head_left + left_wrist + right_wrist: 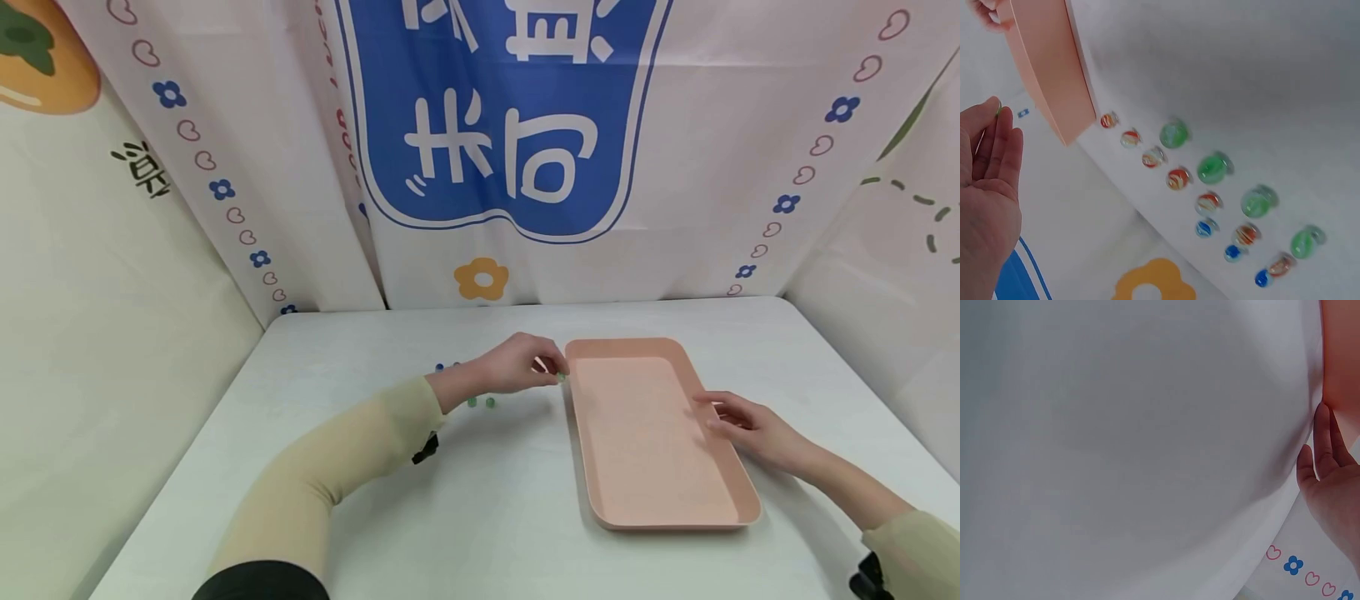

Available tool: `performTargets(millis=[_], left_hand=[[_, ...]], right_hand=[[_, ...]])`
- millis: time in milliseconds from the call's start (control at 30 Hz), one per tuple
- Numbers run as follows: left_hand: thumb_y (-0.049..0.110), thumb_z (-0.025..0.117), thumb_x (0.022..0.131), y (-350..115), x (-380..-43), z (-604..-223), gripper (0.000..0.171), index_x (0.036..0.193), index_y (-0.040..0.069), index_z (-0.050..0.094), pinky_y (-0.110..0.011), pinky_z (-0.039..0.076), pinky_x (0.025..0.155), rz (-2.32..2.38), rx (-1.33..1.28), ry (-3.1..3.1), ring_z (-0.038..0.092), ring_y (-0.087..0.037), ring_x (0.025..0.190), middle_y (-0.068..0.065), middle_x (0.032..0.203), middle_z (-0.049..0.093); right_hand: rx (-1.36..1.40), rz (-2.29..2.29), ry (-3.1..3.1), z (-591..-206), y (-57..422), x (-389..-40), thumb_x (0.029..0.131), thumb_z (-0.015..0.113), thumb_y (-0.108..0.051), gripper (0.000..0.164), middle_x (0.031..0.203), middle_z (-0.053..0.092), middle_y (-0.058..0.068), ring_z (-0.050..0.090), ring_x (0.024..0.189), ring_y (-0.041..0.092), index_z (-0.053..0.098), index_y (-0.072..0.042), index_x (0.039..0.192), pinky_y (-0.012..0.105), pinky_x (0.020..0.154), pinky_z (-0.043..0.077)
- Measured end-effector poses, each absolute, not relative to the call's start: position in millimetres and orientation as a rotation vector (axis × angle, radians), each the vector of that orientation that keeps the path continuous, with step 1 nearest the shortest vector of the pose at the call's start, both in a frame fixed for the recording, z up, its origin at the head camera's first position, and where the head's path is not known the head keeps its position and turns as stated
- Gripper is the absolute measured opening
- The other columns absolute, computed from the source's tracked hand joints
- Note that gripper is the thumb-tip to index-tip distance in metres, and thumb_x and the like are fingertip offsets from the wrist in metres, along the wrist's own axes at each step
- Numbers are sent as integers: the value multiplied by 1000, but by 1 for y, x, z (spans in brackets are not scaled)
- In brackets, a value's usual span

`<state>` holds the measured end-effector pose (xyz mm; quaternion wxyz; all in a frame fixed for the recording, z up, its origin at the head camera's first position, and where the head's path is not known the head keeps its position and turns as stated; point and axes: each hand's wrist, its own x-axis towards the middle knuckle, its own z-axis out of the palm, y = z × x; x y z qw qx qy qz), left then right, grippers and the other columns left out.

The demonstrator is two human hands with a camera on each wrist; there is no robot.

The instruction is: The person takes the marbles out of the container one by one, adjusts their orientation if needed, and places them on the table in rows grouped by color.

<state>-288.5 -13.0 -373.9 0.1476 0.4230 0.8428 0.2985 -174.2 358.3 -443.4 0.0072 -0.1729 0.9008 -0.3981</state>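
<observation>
Between thumb and fingertips my left hand [521,364] pinches a small green marble [560,377], just beside the left rim of a shallow pink tray [637,433]. My right hand [765,433] holds the tray's right rim, its thumb and forefinger over the edge and other fingers along the outer wall [1341,362]. Glass marbles lie in rough rows on the table in the left wrist view: several green marbles [1212,169], several clear marbles with orange-red swirls [1178,179], and three blue marbles [1232,252]. My left forearm partly hides them in the head view.
Everything lies on a white table [420,517] with rounded far corners. Behind its far edge hangs a printed cloth [712,167] with a blue sign, and pale cloth walls [112,333] stand at both sides.
</observation>
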Motion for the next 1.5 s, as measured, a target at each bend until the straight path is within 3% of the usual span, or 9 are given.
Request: performTargets(millis=[400, 667, 900, 1033, 1167, 1400, 1500], left_hand=[[3, 70, 89, -59, -292, -387, 15, 104, 4, 73, -21, 52, 78, 868, 1117, 2512, 63, -10, 89, 2, 97, 65], [4, 69, 89, -79, -294, -404, 14, 103, 4, 72, -23, 51, 79, 859, 1082, 2543, 62, -9, 88, 2, 99, 68], [4, 71, 88, -80, -295, -416, 11, 96, 10, 73, -25, 51, 79, 774, 1068, 2573, 61, -7, 86, 5, 95, 69], [6, 72, 87, -78, -296, -420, 11, 95, 13, 74, -22, 50, 73, 706, 1053, 2585, 60, -6, 86, 8, 93, 68], [7, 73, 87, -77, -297, -422, 12, 95, 16, 73, -22, 48, 77, 610, 1059, 2591, 59, -5, 86, 11, 92, 67], [4, 72, 87, -76, -297, -424, 14, 92, 17, 72, -21, 48, 79, 563, 1091, 2585, 60, -4, 85, 11, 91, 67], [5, 72, 87, -76, -297, -424, 13, 93, 17, 72, -21, 48, 79, 571, 1090, 2585, 60, -4, 85, 11, 91, 67]], right_hand=[[-567, -1241, 2832, -446, 360, -175, 95, 61, -8, 41, 125, 55, 17, 49, 91, 2, 51, 3, 133, 15, 74, 42], [-616, -1297, 2831, -448, 361, -175, 94, 62, -5, 39, 122, 57, -7, 50, 91, 1, 53, 4, 131, 13, 75, 42], [-585, -1266, 2831, -446, 361, -175, 95, 62, -7, 40, 125, 56, 7, 50, 92, -1, 52, 4, 132, 13, 75, 43], [-602, -1290, 2826, -447, 361, -175, 94, 62, -6, 40, 123, 57, -1, 50, 91, 1, 52, 4, 131, 13, 75, 43], [-617, -1299, 2828, -448, 361, -175, 94, 62, -6, 39, 123, 56, -5, 50, 92, -1, 52, 5, 131, 12, 76, 43], [-607, -1254, 2839, -446, 360, -175, 95, 62, -8, 40, 127, 55, 19, 50, 99, -7, 52, 6, 131, 12, 79, 43], [-601, -1244, 2843, -445, 360, -175, 95, 62, -9, 40, 127, 54, 23, 50, 99, -7, 52, 6, 131, 12, 78, 44]])
